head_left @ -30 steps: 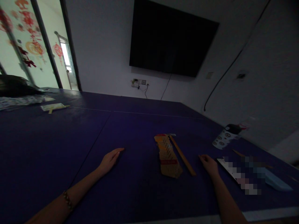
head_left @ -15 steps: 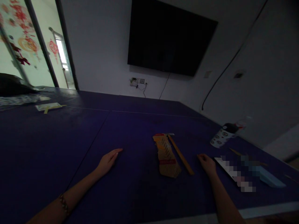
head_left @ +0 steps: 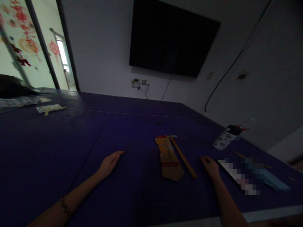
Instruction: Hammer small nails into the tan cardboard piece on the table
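My left hand [head_left: 110,162] rests on its side on the dark blue table [head_left: 132,201], fingers stretched out and holding nothing. On the right, my right hand [head_left: 210,166] lies on the table with its fingers curled and nothing visible in them. Between the hands is a torn piece of brown cardboard [head_left: 169,159] with red and orange print. Beside it, nearer my right hand, lies a hammer with a wooden handle [head_left: 183,157], its metal head at the far end. Neither hand touches the cardboard or the hammer.
A patterned cup-like container [head_left: 223,139] stands at the right, near the wall. A pixelated flat item [head_left: 233,173] and a light blue object [head_left: 276,180] lie right of my right hand. A white packet [head_left: 49,108] is at the far left. A screen [head_left: 171,39] hangs on the wall.
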`<control>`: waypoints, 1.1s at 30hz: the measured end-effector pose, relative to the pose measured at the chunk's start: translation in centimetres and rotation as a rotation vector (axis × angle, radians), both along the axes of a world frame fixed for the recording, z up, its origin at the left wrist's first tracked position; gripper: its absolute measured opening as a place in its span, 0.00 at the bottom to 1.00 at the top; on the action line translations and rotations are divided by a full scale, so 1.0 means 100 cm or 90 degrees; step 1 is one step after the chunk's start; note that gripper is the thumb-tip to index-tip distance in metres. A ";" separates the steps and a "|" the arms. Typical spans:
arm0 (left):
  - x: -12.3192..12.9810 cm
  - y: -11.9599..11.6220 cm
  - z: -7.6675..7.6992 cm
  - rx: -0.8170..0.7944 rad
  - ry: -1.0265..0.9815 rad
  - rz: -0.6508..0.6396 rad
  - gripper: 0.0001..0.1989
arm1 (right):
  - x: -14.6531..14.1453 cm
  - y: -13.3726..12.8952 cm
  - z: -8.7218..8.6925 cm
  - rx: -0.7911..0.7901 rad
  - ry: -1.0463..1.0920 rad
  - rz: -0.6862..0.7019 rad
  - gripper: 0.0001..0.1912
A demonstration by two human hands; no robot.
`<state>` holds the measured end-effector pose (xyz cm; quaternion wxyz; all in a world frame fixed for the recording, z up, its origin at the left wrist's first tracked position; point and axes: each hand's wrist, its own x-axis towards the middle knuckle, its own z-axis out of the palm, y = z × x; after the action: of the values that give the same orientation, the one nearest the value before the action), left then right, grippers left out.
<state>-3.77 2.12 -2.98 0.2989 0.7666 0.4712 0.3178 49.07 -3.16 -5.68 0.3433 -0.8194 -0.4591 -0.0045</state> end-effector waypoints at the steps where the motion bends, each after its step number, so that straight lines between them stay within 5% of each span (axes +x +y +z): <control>1: 0.000 0.000 0.000 0.000 0.001 0.000 0.22 | 0.000 0.000 0.000 0.001 0.002 0.000 0.18; 12: 0.001 0.003 -0.005 0.001 -0.005 -0.009 0.22 | -0.014 -0.005 0.021 0.068 -0.006 -0.052 0.18; 16: 0.001 0.003 -0.002 0.009 -0.008 -0.006 0.22 | -0.065 -0.015 0.045 0.159 -0.034 -0.095 0.20; 18: 0.001 0.001 0.000 0.022 -0.015 0.001 0.22 | -0.117 -0.021 0.056 0.243 0.034 0.012 0.21; 20: 0.000 0.000 0.001 0.037 -0.029 -0.004 0.21 | -0.181 -0.027 0.064 0.242 0.128 0.211 0.18; 24: 0.002 -0.008 0.003 -0.001 -0.114 -0.071 0.22 | -0.293 -0.029 0.064 0.033 0.325 0.700 0.12; 26: 0.005 -0.015 0.003 -0.060 -0.180 -0.126 0.24 | -0.323 -0.023 0.058 -0.043 0.426 0.855 0.15; 28: 0.008 -0.024 0.001 -0.127 -0.239 -0.187 0.25 | -0.337 -0.015 0.047 -0.083 0.546 0.909 0.19; 33: 0.016 -0.033 -0.004 -0.289 -0.280 -0.305 0.26 | -0.339 -0.003 0.015 -0.142 0.725 0.849 0.23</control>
<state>-2.19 -1.22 -3.38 0.6203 0.6828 0.2622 0.2832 15.15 -3.45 -4.15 0.3690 -0.2874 -0.5983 0.6506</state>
